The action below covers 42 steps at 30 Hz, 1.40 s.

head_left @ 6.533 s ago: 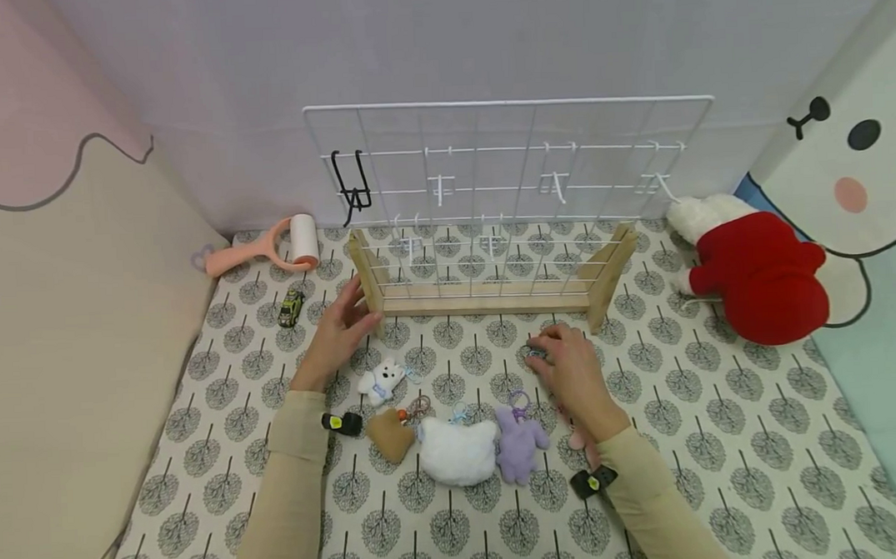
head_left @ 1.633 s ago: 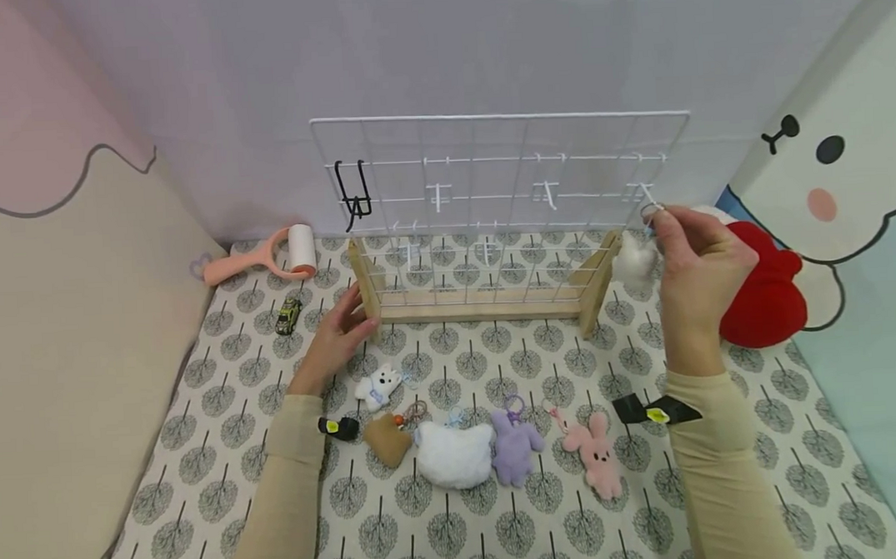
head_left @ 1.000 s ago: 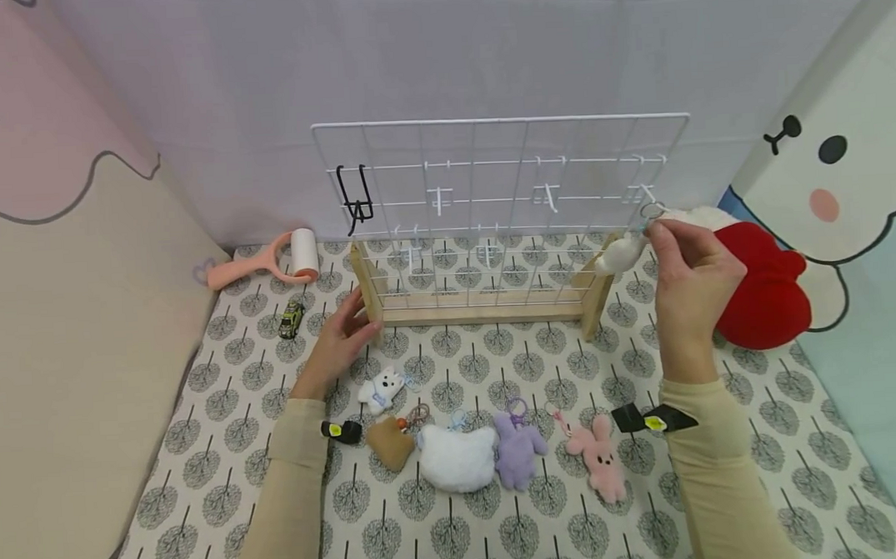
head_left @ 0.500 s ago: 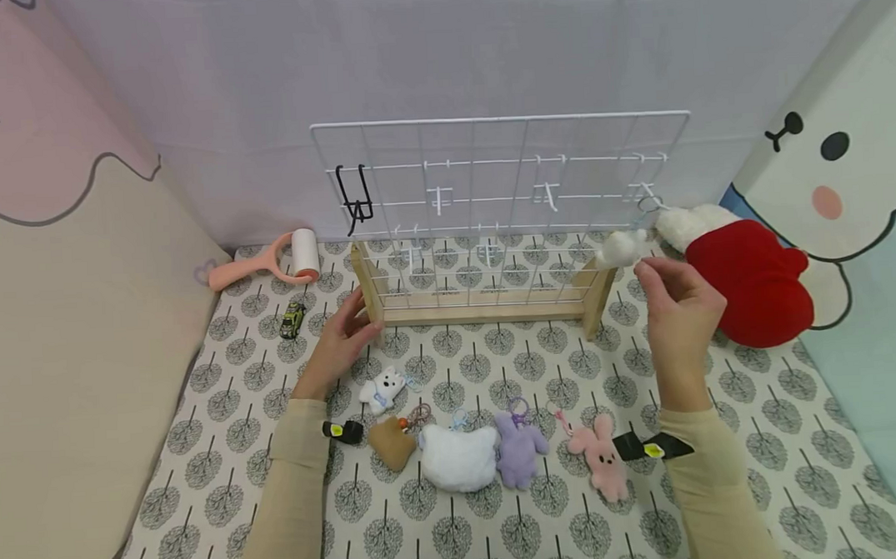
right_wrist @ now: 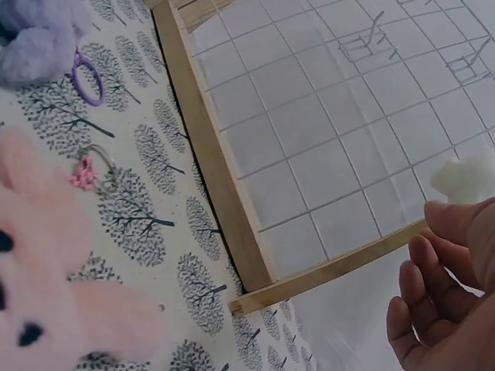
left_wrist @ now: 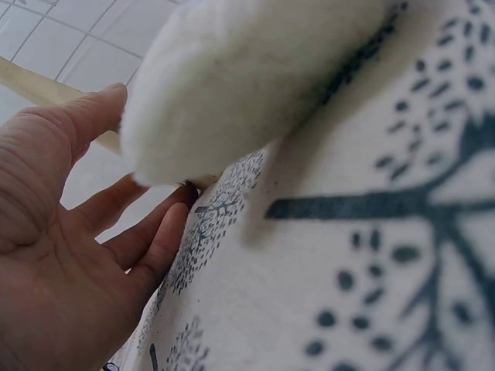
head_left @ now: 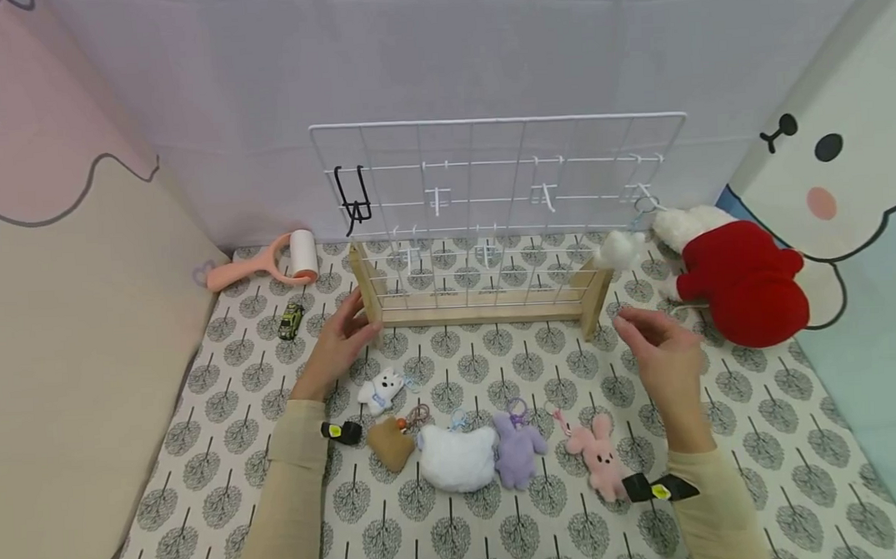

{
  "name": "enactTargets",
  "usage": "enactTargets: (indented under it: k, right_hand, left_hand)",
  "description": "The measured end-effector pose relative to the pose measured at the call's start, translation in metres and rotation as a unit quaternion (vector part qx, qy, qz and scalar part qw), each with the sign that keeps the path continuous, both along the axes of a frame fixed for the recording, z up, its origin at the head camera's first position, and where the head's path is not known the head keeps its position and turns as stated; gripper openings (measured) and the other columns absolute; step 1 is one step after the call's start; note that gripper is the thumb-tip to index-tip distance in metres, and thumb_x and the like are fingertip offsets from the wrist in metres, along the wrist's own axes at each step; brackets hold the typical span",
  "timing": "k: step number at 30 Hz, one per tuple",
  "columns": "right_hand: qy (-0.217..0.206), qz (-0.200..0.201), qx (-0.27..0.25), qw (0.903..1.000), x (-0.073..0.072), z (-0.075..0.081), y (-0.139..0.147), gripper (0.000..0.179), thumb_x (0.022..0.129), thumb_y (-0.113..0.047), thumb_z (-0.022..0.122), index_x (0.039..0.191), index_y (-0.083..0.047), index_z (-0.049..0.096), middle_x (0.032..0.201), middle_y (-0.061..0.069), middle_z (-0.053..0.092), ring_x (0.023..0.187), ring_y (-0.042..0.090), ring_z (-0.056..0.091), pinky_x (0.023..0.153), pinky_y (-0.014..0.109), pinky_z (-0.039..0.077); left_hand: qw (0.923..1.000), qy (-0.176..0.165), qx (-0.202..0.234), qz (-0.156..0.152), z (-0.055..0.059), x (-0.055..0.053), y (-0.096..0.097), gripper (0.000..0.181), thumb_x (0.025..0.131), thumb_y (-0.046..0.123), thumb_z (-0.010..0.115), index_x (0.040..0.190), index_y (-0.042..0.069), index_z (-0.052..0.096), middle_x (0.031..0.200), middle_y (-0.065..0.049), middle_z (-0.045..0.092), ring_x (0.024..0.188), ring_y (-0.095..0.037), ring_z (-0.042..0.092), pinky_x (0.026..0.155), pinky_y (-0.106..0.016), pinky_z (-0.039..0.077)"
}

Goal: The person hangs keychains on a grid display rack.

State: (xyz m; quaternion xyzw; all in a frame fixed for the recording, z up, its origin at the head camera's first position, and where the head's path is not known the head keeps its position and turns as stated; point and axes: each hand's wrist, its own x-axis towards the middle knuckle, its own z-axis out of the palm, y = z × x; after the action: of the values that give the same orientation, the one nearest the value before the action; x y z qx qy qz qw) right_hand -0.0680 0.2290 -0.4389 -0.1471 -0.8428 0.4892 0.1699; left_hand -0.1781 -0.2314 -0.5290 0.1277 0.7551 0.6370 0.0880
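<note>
My left hand steadies the wire grid rack at its left wooden leg, thumb in front and fingers behind. A white plush keychain hangs by its ring from the white hook at the rack's right side. Below and to the right of it is my right hand, fingers loosely bent with nothing between them. On the cloth in front lie a small white bear keychain, a brown plush keychain, a bigger white plush, a purple plush keychain and a pink bunny keychain.
A black hook and several white hooks hang on the grid. Left of the rack lie a peach lint roller and a green toy car. A red and white plush toy lies at the right.
My right hand lifted the white plush keychain from the cloth, put its ring on the right hook, let go and moved down. My left hand has stayed at the rack's leg.
</note>
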Motion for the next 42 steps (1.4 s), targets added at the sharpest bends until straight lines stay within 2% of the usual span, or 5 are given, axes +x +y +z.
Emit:
enactTargets:
  k: [7, 14, 23, 27, 42]
  right_hand:
    - [-0.064, 0.087, 0.032, 0.9936, 0.009, -0.018, -0.003, 0.031, 0.1, -0.023, 0.076, 0.124, -0.003, 0.077, 0.108, 0.013, 0.076, 0.085, -0.007, 0.061, 0.069, 0.014, 0.05]
    - [-0.1, 0.174, 0.024, 0.9793, 0.017, -0.034, -0.008, 0.035, 0.098, -0.019, 0.078, 0.127, 0.001, 0.074, 0.111, 0.017, 0.077, 0.093, 0.006, 0.067, 0.078, 0.017, 0.054]
    - [-0.129, 0.281, 0.096, 0.9461, 0.025, -0.057, -0.016, 0.034, 0.092, -0.024, 0.084, 0.122, -0.009, 0.077, 0.127, 0.012, 0.072, 0.119, 0.039, 0.065, 0.102, 0.06, 0.052]
    - [-0.126, 0.298, 0.131, 0.937, 0.027, -0.064, -0.02, 0.033, 0.09, -0.029, 0.085, 0.119, -0.016, 0.079, 0.124, 0.007, 0.07, 0.118, 0.038, 0.063, 0.101, 0.065, 0.05]
    - [-0.108, 0.27, 0.158, 0.9436, 0.031, -0.076, -0.026, 0.031, 0.084, -0.022, 0.089, 0.114, -0.018, 0.08, 0.114, 0.002, 0.067, 0.111, 0.031, 0.059, 0.096, 0.058, 0.047]
  left_hand:
    - [0.9999, 0.009, -0.01, 0.003, 0.0, -0.001, 0.0, 0.078, 0.106, 0.014, 0.066, 0.168, 0.037, 0.025, 0.171, -0.008, 0.033, 0.148, -0.04, 0.046, 0.115, -0.057, 0.045]
    - [1.0, 0.006, -0.008, 0.002, -0.001, 0.0, -0.001, 0.078, 0.106, 0.013, 0.065, 0.169, 0.037, 0.024, 0.171, -0.011, 0.033, 0.147, -0.041, 0.046, 0.115, -0.056, 0.045]
    - [1.0, 0.003, -0.006, -0.001, -0.002, 0.001, -0.001, 0.077, 0.106, 0.014, 0.065, 0.168, 0.038, 0.025, 0.171, -0.008, 0.033, 0.149, -0.038, 0.044, 0.115, -0.057, 0.045]
    - [1.0, 0.007, 0.0, -0.003, -0.002, -0.001, -0.001, 0.079, 0.106, 0.013, 0.066, 0.169, 0.036, 0.025, 0.171, -0.01, 0.033, 0.148, -0.04, 0.045, 0.114, -0.053, 0.047]
    - [1.0, -0.005, 0.003, 0.003, -0.001, 0.0, 0.0, 0.078, 0.105, 0.015, 0.067, 0.167, 0.041, 0.027, 0.171, -0.007, 0.034, 0.148, -0.037, 0.046, 0.113, -0.05, 0.049]
